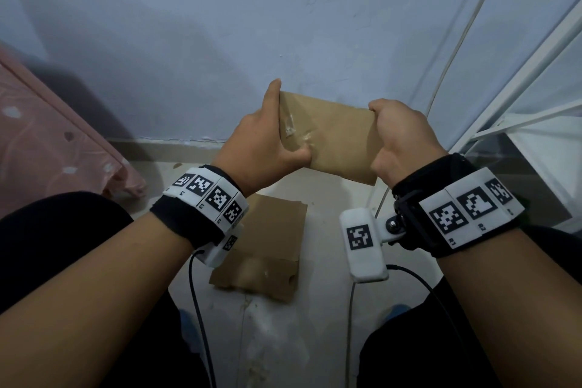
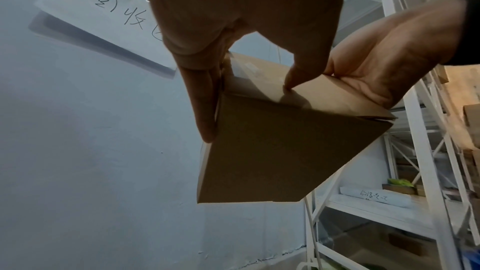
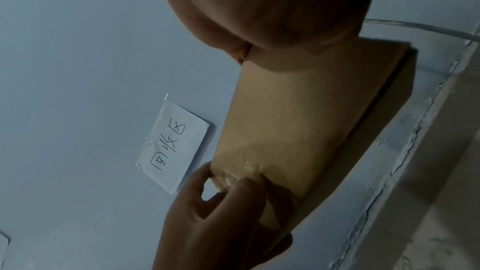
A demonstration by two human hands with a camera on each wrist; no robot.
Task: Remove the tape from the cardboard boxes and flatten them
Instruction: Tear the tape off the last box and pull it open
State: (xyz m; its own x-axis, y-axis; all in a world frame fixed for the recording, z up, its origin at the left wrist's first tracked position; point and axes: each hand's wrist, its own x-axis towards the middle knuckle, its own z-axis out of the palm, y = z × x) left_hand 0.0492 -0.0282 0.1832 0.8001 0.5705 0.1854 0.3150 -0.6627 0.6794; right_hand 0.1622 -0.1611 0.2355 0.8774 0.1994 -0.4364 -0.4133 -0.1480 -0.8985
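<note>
I hold a small brown cardboard box [image 1: 333, 138] in the air in front of the wall, one hand at each end. My left hand [image 1: 267, 138] grips its left end, thumb pressed on the near face beside crinkled clear tape [image 1: 291, 129]. My right hand [image 1: 400, 138] grips the right end with fingers curled over the top edge. In the left wrist view the box [image 2: 272, 151] shows a dark side face, my left fingers [image 2: 205, 110] lying straight along it. In the right wrist view the box [image 3: 280, 130] shows peeling tape [image 3: 233, 178] at my left thumb.
A flattened piece of cardboard [image 1: 267, 249] lies on the pale floor between my knees. White metal shelving [image 1: 535, 98] stands at the right, pink fabric [image 1: 41, 142] at the left. A handwritten paper sign [image 3: 174, 147] is stuck on the blue wall. Cables trail from my wrist cameras.
</note>
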